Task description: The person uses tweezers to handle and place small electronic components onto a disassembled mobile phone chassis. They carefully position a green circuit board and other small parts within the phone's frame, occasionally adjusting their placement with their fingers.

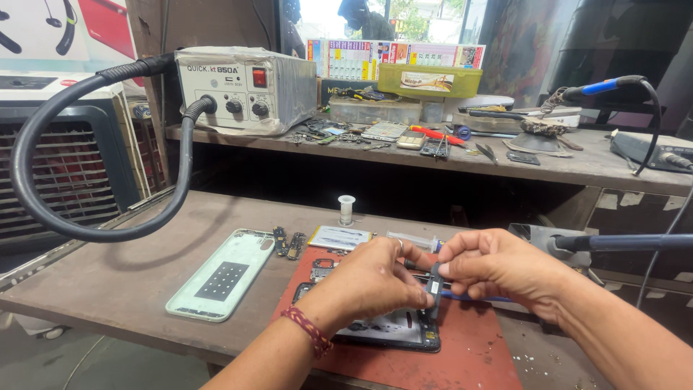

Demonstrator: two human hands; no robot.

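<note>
My left hand [372,278], with a red thread band at the wrist, and my right hand [498,269] meet above an opened phone body [390,328] lying on a red mat [476,347]. Between their fingertips they hold a small dark narrow part [434,287], upright over the phone's right edge. My left hand also grips a thin dark tool whose tip points right. A blue-handled tool [476,296] lies under my right hand.
A pale green phone back cover [224,273] lies left of the mat, with small circuit boards [289,244] and a white card [339,237] beyond. A hot-air station [245,87] with a black hose [43,188] sits on the cluttered upper shelf. A soldering iron handle [621,242] juts in from the right.
</note>
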